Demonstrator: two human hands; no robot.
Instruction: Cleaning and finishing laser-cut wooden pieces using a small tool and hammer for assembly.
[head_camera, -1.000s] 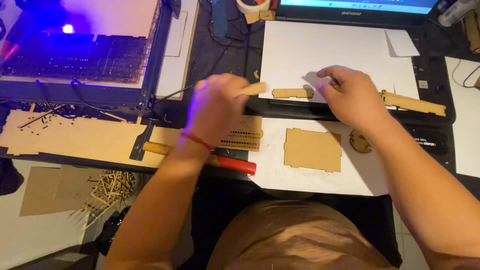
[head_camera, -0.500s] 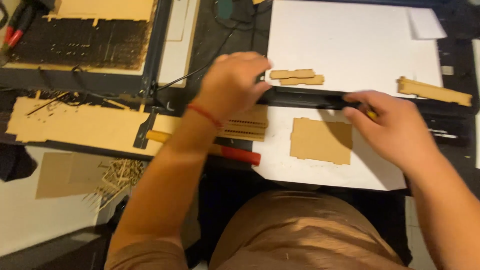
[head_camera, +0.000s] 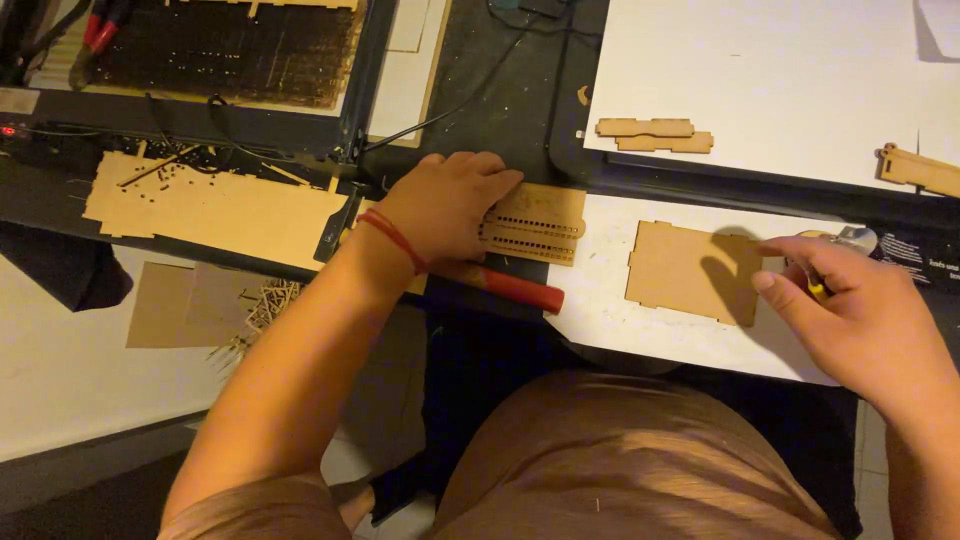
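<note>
- Starting far left: pale cut sheet (head_camera: 215, 205) with small holes lies flat on the dark surface (head_camera: 500, 75), under the edge of a dark grid tray (head_camera: 220, 45).
- Below it, a plain brown card (head_camera: 185, 305) and a heap of thin wood slivers (head_camera: 262, 308) on the lower pale ledge.
- Left hand (head_camera: 445, 205), red band (head_camera: 392, 238) at the wrist, lies palm down, fingers flat and spread, pressing on the perforated strip (head_camera: 535, 222); not curled around anything.
- Strip sits at the near edge of the surface, rows of small holes showing past the fingertips.
- Red handle (head_camera: 515, 288) pokes out from under the left wrist, just below the strip.
- Notched panel (head_camera: 690, 270) lies flat on white paper (head_camera: 650, 335), between the two hands, touched by neither.
- Further back, two long wood pieces (head_camera: 655, 135) lie side by side, touching, on a white board (head_camera: 760, 70).
- Right hand (head_camera: 850, 310) is loosely curled around a small tool (head_camera: 845, 245), metal tip plus a bit of yellow showing; forefinger points left toward the panel.
- Far right: another wood piece (head_camera: 920, 170) at the board edge.
</note>
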